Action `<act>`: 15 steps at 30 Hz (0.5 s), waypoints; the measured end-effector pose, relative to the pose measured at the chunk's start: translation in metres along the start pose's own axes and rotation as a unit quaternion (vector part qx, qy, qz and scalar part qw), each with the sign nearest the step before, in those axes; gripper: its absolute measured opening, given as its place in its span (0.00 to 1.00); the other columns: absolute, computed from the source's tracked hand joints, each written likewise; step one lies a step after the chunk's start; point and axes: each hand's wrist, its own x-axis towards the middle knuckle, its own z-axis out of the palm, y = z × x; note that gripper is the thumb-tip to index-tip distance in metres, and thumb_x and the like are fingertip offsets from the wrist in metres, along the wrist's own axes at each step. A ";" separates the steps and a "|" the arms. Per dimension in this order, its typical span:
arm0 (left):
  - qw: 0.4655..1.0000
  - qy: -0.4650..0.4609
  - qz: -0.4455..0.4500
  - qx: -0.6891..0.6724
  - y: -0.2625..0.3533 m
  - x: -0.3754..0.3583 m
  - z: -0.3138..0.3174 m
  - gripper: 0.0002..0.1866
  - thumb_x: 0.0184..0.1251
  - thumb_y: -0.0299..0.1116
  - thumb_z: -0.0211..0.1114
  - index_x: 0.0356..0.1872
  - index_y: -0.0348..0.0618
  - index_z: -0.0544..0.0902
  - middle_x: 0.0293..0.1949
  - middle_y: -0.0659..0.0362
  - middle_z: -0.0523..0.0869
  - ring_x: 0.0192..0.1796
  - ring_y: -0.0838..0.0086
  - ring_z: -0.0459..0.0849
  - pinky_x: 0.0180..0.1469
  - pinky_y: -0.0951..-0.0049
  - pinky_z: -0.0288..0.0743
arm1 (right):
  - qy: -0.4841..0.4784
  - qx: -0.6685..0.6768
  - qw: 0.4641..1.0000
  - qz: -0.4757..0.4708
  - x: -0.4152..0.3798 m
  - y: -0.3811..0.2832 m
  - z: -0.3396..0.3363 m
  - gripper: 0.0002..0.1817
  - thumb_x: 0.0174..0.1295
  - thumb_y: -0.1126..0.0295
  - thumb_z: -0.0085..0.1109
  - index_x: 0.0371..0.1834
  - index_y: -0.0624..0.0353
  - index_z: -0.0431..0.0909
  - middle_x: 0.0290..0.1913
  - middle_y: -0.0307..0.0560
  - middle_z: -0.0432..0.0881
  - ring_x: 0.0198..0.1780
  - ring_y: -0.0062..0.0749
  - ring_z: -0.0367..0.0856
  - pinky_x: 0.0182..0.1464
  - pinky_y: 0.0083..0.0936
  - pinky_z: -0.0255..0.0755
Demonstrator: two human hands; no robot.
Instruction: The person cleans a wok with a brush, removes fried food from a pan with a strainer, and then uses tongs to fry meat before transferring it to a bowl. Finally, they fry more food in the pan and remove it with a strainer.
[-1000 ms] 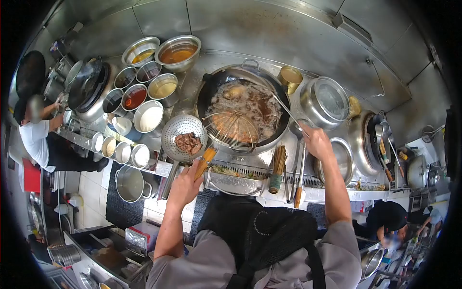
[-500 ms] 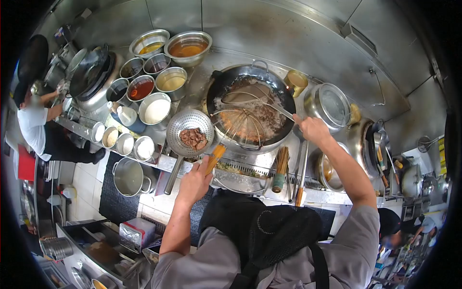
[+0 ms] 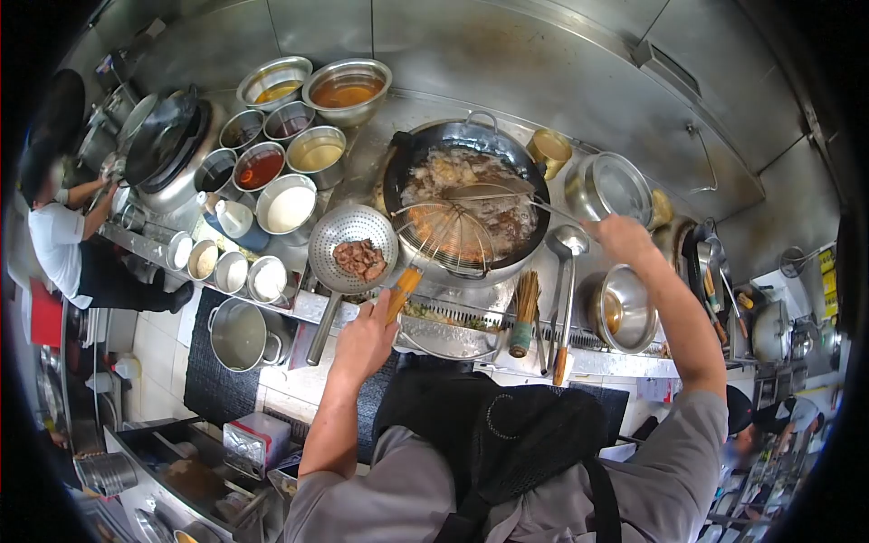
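Observation:
A large black wok [image 3: 391, 185] holds bubbling liquid with food in it. My right hand [image 3: 623, 237], right of the wok, is closed round the handle of a metal skimmer [image 3: 489, 190], whose head lies over the bubbling liquid. In my left hand [image 3: 366, 339] is the yellow handle of a wire strainer [image 3: 448, 237]; its round mesh rests at the wok's near left side, with orange-brown food showing under the wires. Beside it, a perforated ladle [image 3: 352, 231] holds browned pieces of meat [image 3: 359, 260] and sits at the counter edge.
Metal bowls of sauces [image 3: 258, 168] and powders stand at the left. A bamboo brush [image 3: 522, 317], a ladle [image 3: 567, 244] and a steel bowl [image 3: 627, 312] lie near the front edge. Another person [image 3: 63, 240] stands at the far left by a second wok.
My right hand has moved right and slightly up to down-level with the skimmer, whose head has shifted right and lower in the wok. My left hand stays nearly still.

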 end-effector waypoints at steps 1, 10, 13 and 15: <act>1.000 -0.002 0.000 0.000 -0.001 0.001 0.000 0.33 0.65 0.38 0.64 0.69 0.40 0.64 0.45 0.40 0.81 0.37 0.43 0.84 0.38 0.48 0.80 | 0.012 0.015 1.000 0.019 -0.004 0.004 -0.006 0.24 0.61 0.73 0.49 0.60 0.40 0.80 0.36 0.59 0.85 0.41 0.54 0.85 0.46 0.45 0.79; 1.000 0.001 0.012 0.003 -0.005 0.000 -0.001 0.34 0.65 0.38 0.64 0.70 0.40 0.63 0.45 0.41 0.81 0.36 0.44 0.85 0.38 0.50 0.80 | 0.048 0.140 0.989 0.001 -0.028 0.005 -0.008 0.27 0.56 0.77 0.49 0.60 0.45 0.80 0.36 0.63 0.84 0.40 0.57 0.84 0.46 0.47 0.78; 1.000 -0.002 0.013 0.009 -0.002 0.001 -0.003 0.34 0.65 0.38 0.64 0.70 0.40 0.63 0.45 0.42 0.81 0.36 0.45 0.85 0.37 0.50 0.80 | -0.022 0.129 0.991 -0.031 -0.022 -0.016 -0.005 0.28 0.57 0.78 0.48 0.62 0.47 0.78 0.38 0.62 0.85 0.39 0.58 0.85 0.46 0.48 0.79; 1.000 -0.004 0.008 0.012 -0.003 0.000 -0.003 0.34 0.65 0.38 0.64 0.70 0.39 0.63 0.45 0.42 0.81 0.35 0.45 0.85 0.37 0.50 0.80 | -0.036 0.124 0.991 -0.030 -0.016 -0.036 0.000 0.28 0.58 0.77 0.47 0.63 0.48 0.77 0.38 0.62 0.85 0.39 0.57 0.85 0.46 0.48 0.79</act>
